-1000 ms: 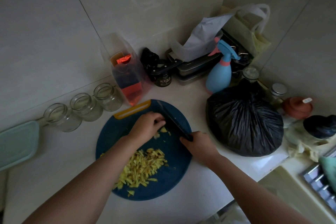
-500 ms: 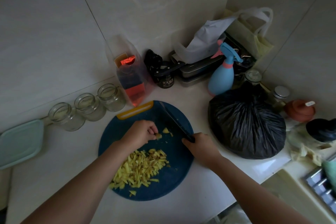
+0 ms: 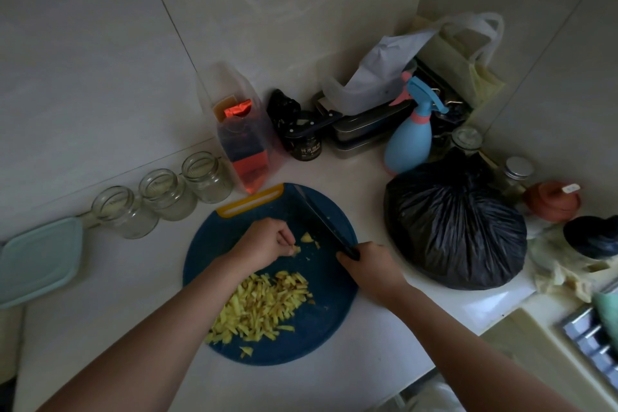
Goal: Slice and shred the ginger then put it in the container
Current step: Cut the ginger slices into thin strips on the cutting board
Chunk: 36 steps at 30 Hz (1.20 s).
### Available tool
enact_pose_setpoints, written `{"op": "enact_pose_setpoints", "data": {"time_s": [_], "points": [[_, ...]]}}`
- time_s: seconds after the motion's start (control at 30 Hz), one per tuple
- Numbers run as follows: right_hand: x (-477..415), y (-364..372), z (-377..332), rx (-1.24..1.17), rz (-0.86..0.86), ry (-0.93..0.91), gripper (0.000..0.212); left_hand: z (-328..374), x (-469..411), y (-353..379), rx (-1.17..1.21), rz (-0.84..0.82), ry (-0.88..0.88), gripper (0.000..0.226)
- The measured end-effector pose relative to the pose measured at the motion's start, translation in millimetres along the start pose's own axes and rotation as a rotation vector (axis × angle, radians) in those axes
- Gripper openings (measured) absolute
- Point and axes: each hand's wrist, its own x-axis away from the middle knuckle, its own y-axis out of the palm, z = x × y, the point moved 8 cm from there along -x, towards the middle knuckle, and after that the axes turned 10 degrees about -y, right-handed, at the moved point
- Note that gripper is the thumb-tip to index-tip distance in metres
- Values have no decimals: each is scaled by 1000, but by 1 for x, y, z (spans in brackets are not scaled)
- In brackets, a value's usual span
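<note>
Ginger offcuts (image 3: 306, 237) lie between your hands; your left hand (image 3: 267, 242), fingers curled, seems to pinch one bit and is the nearer; your right hand (image 3: 371, 266) grips the knife (image 3: 319, 216), blade angled away up-left just beside them; your left hand has drawn back from the blade since a second ago; shreds (image 3: 264, 304) heap nearer you on the board (image 3: 207, 244).

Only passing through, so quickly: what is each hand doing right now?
Left hand: pinches a small ginger piece.
Right hand: grips the knife.
</note>
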Motion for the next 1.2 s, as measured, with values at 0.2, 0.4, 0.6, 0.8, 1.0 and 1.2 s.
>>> {"op": "enact_pose_setpoints", "data": {"time_s": [0.2,0.4,0.6,0.8,1.0,1.2], "points": [[0,2,0,8,3,-4,34,1,2,3,-42,3,-5,13],[-1,4,0,15,7,-6,38,4,2,0,68,50,1,17],[1,5,-1,-54,-8,23,50,8,-5,5,173,103,-53,13],[7,7,-8,-321,-59,112,67,6,-11,8,234,92,-133,13],[10,23,-19,-427,-88,113,62,10,-7,7,227,118,-165,20],[8,30,-9,-392,-71,116,60,4,-6,5,277,142,-190,20]]}}
